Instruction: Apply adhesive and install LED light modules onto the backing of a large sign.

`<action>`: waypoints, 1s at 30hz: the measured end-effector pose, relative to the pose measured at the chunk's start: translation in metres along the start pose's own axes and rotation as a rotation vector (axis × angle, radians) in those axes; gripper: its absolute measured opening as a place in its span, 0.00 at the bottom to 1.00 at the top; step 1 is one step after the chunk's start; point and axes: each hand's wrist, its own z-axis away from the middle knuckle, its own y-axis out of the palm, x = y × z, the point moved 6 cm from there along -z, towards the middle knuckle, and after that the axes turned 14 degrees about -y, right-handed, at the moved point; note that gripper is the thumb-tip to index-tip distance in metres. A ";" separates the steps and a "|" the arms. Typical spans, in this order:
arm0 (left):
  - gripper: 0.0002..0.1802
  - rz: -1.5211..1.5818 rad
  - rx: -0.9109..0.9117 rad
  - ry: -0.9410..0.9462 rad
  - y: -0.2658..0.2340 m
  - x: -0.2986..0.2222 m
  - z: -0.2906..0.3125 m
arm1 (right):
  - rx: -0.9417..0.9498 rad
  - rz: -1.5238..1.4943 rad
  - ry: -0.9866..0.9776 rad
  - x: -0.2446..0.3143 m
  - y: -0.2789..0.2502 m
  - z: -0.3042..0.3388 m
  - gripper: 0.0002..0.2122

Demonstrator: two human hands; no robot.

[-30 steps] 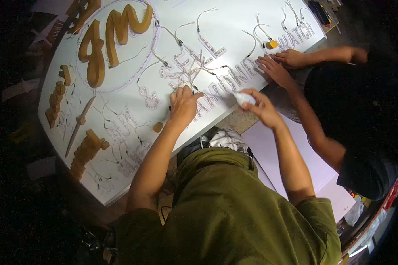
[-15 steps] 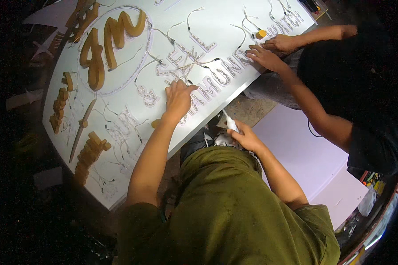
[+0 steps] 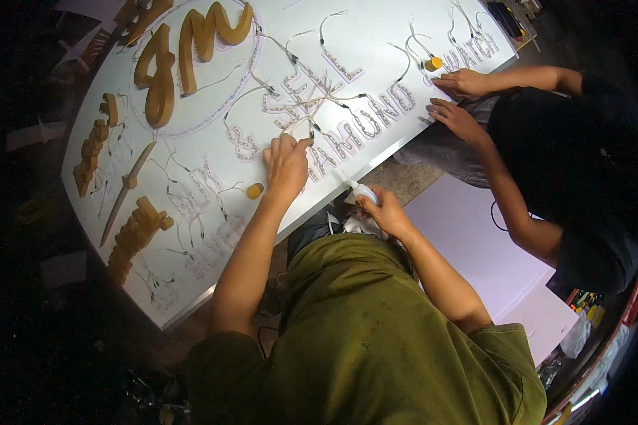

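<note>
My left hand [image 3: 286, 167] lies palm down on the white letters at the table's near edge, thumb apart from the bent fingers; its fingertips are partly hidden. Beneath and beside it runs a row of flat letters [image 3: 347, 142] fitted with small light modules, with thin wires and dark connectors trailing off. My right hand [image 3: 384, 211] is wrapped round a white squeeze bottle [image 3: 365, 193] with a thin nozzle. The nozzle's tip points up and left, over the table's near edge, close to the letter row.
A white table [image 3: 213, 159] carries gold script letters [image 3: 159, 78], more lit-letter pieces and two yellow round caps [image 3: 254, 190]. On the right, a co-worker's hands [image 3: 464, 83] are at the row's far end. Pale sheets [image 3: 468, 241] lie below the table, at right.
My right hand has brought the bottle's nozzle up and left over the table edge. The co-worker's nearer hand has drawn back from the letters. The whole view has shifted slightly.
</note>
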 end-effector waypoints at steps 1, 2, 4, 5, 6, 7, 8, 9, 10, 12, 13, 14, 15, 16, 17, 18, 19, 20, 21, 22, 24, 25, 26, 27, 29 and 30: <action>0.20 0.003 0.001 -0.004 0.000 0.001 0.004 | 0.001 -0.023 -0.009 0.001 0.001 -0.003 0.16; 0.19 0.005 -0.011 -0.016 -0.001 0.003 0.009 | 0.003 -0.020 -0.006 0.002 0.002 -0.006 0.16; 0.19 0.009 -0.022 -0.033 -0.004 0.005 0.018 | 0.012 -0.078 0.027 0.002 0.005 -0.010 0.16; 0.19 0.028 -0.020 -0.040 -0.006 0.006 0.023 | 0.015 -0.076 0.029 0.004 0.004 -0.011 0.16; 0.19 0.046 -0.019 -0.048 -0.008 0.007 0.027 | 0.009 -0.093 0.060 0.005 0.004 -0.011 0.16; 0.19 0.048 -0.019 -0.051 -0.008 0.008 0.031 | 0.003 -0.112 0.090 0.005 0.004 -0.012 0.16; 0.18 0.054 -0.017 -0.056 -0.008 0.009 0.035 | 0.005 -0.110 0.092 0.003 0.004 -0.013 0.16; 0.18 0.058 -0.018 -0.063 -0.008 0.011 0.038 | 0.010 -0.085 0.081 0.002 0.003 -0.015 0.16; 0.18 0.059 -0.019 -0.065 -0.008 0.012 0.041 | 0.014 -0.059 0.070 0.001 0.002 -0.017 0.16; 0.18 0.068 0.005 -0.080 -0.007 0.014 0.047 | 0.019 -0.072 0.075 0.000 0.001 -0.019 0.16; 0.18 0.069 0.005 -0.081 -0.006 0.014 0.049 | 0.021 -0.086 0.081 0.000 0.001 -0.020 0.17; 0.17 0.079 0.004 -0.080 -0.005 0.014 0.050 | 0.021 -0.085 0.082 0.000 0.001 -0.020 0.17; 0.17 0.089 0.004 -0.080 -0.004 0.013 0.052 | 0.022 -0.074 0.074 0.004 0.000 -0.020 0.17; 0.17 0.091 0.005 -0.080 -0.003 0.013 0.053 | 0.024 -0.064 0.067 0.006 -0.001 -0.021 0.17; 0.17 0.096 -0.001 -0.075 -0.003 0.013 0.054 | 0.023 -0.062 0.068 0.007 -0.001 -0.021 0.17; 0.17 0.101 -0.008 -0.072 -0.003 0.012 0.054 | 0.028 -0.057 0.074 0.008 0.000 -0.022 0.17; 0.17 0.102 -0.008 -0.074 -0.003 0.013 0.055 | 0.033 -0.053 0.080 0.009 0.000 -0.022 0.17; 0.17 0.108 -0.014 -0.072 -0.003 0.013 0.055 | 0.035 -0.051 0.081 0.010 0.000 -0.023 0.17; 0.17 0.114 -0.019 -0.069 -0.003 0.013 0.055 | 0.039 -0.077 0.105 0.010 0.000 -0.024 0.16; 0.17 0.116 -0.018 -0.069 -0.003 0.013 0.056 | 0.044 -0.102 0.128 0.010 0.001 -0.024 0.16; 0.16 0.115 -0.027 -0.065 -0.005 0.013 0.056 | 0.049 -0.069 0.130 0.015 0.000 -0.024 0.15; 0.16 0.116 -0.026 -0.065 -0.005 0.014 0.056 | 0.054 -0.037 0.131 0.016 0.000 -0.024 0.15; 0.16 0.112 -0.028 -0.068 -0.005 0.014 0.056 | 0.054 -0.037 0.132 0.015 0.000 -0.024 0.15; 0.16 0.108 -0.030 -0.071 -0.006 0.015 0.056 | 0.054 -0.042 0.129 0.013 0.001 -0.025 0.15; 0.16 0.109 -0.023 -0.073 -0.006 0.015 0.055 | 0.052 -0.047 0.127 0.011 0.000 -0.025 0.15; 0.16 0.108 -0.018 -0.079 -0.006 0.015 0.055 | 0.052 -0.052 0.125 0.011 0.001 -0.026 0.15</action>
